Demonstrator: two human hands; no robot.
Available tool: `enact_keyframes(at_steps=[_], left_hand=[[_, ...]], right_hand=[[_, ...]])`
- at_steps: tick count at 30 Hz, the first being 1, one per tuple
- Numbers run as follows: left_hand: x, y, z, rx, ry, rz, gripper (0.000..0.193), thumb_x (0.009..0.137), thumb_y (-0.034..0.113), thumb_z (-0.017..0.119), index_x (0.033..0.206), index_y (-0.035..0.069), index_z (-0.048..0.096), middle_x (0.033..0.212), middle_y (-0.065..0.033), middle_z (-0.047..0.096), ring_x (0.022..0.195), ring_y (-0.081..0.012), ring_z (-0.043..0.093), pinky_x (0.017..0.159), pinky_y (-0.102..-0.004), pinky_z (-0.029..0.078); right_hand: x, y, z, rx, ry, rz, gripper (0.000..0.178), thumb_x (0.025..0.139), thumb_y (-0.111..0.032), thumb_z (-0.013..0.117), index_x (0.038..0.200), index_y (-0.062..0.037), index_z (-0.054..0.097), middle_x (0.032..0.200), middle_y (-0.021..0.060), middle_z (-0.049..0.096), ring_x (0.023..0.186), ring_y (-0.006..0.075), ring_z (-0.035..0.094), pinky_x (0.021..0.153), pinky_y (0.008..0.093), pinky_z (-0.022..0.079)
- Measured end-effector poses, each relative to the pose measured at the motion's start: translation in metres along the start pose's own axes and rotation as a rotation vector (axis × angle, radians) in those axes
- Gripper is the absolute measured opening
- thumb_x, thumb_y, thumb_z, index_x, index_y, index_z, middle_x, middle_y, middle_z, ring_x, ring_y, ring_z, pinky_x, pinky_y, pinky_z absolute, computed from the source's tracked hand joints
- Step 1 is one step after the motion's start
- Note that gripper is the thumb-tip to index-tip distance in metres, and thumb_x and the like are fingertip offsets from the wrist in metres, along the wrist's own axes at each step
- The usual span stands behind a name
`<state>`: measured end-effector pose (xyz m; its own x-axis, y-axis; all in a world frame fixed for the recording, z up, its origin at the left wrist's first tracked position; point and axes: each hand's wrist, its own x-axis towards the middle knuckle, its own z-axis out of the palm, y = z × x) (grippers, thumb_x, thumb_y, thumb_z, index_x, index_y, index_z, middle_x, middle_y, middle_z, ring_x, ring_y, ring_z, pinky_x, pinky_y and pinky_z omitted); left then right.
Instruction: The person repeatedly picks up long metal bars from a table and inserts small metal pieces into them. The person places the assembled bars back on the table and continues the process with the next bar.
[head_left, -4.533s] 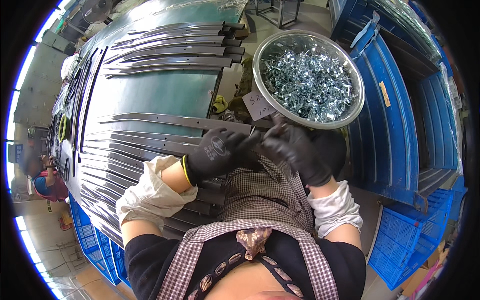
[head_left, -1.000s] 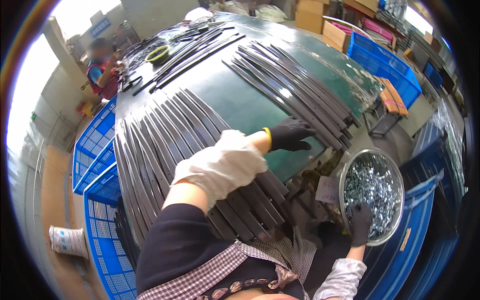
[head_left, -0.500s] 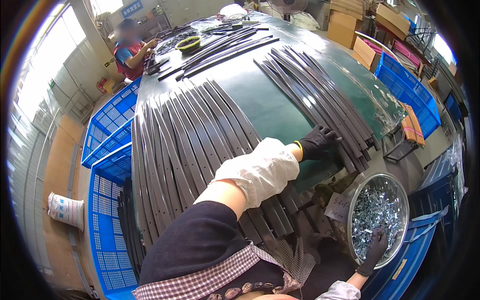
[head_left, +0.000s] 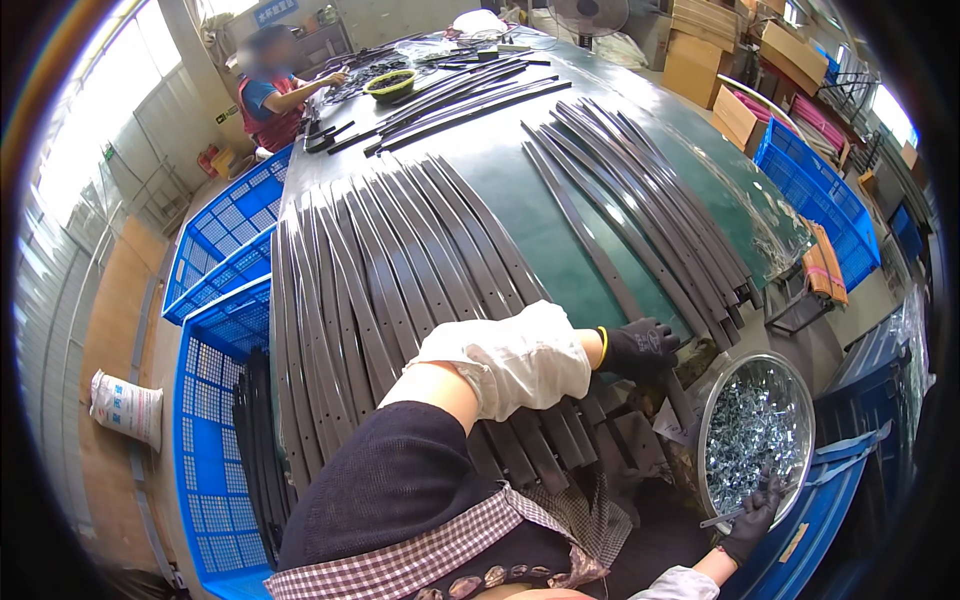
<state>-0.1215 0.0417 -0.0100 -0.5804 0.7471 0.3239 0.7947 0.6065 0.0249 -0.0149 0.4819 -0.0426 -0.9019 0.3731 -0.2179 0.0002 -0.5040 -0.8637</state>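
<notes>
My left hand, in a black glove with a yellow cuff edge, is closed around the near part of a long dark strip. This strip slants across the green table, apart from the bundle of dark strips on its right. My right hand, also black-gloved, is at the lower rim of a round clear bowl with many small shiny metal clips in it. A thin grey metal piece sticks out leftward from its fingers; its exact kind is hard to make out.
Rows of dark strips cover the table's left half. Blue crates stand along the left, another blue crate at the right. Across the table, a person works near a yellow-green basket. A white sack lies far left.
My left hand has come nearer, drawing one strip away from the right bundle. My right hand has moved from among the clips to the bowl's lower rim, the thin metal piece now showing.
</notes>
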Motion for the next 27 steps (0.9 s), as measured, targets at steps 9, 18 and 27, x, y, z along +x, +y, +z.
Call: enact_keyframes(at_steps=[9, 18, 27], left_hand=[[-0.008, -0.006, 0.006, -0.138, 0.019, 0.003, 0.035, 0.073, 0.033, 0.078, 0.100, 0.015, 0.065, 0.103, -0.0083, 0.055, 0.100, -0.0314, 0.054, 0.082, -0.0461, 0.047], [-0.009, -0.007, 0.007, -0.180, -0.001, -0.049, 0.035, 0.072, 0.035, 0.080, 0.097, 0.016, 0.067, 0.103, -0.0079, 0.055, 0.100, -0.0307, 0.055, 0.082, -0.0454, 0.047], [-0.007, -0.007, 0.004, -0.239, 0.041, -0.025, 0.030, 0.073, 0.034, 0.077, 0.094, 0.016, 0.067, 0.102, -0.0081, 0.055, 0.099, -0.0315, 0.054, 0.083, -0.0468, 0.046]], right_hand=[[-0.008, -0.001, -0.006, -0.039, -0.054, 0.050, 0.028, 0.098, -0.027, 0.065, 0.119, -0.0092, 0.064, 0.076, -0.0053, 0.054, 0.049, 0.0008, 0.030, 0.041, 0.0189, 0.021], [0.006, 0.014, -0.012, 0.232, -0.074, 0.102, 0.024, 0.104, -0.024, 0.054, 0.115, -0.0053, 0.064, 0.092, 0.0046, 0.072, 0.044, 0.0011, 0.028, 0.038, 0.0189, 0.022], [0.021, 0.031, -0.039, 0.378, -0.260, 0.096, 0.027, 0.102, -0.023, 0.054, 0.119, -0.0041, 0.064, 0.101, 0.0075, 0.075, 0.042, 0.0014, 0.028, 0.037, 0.0188, 0.022]])
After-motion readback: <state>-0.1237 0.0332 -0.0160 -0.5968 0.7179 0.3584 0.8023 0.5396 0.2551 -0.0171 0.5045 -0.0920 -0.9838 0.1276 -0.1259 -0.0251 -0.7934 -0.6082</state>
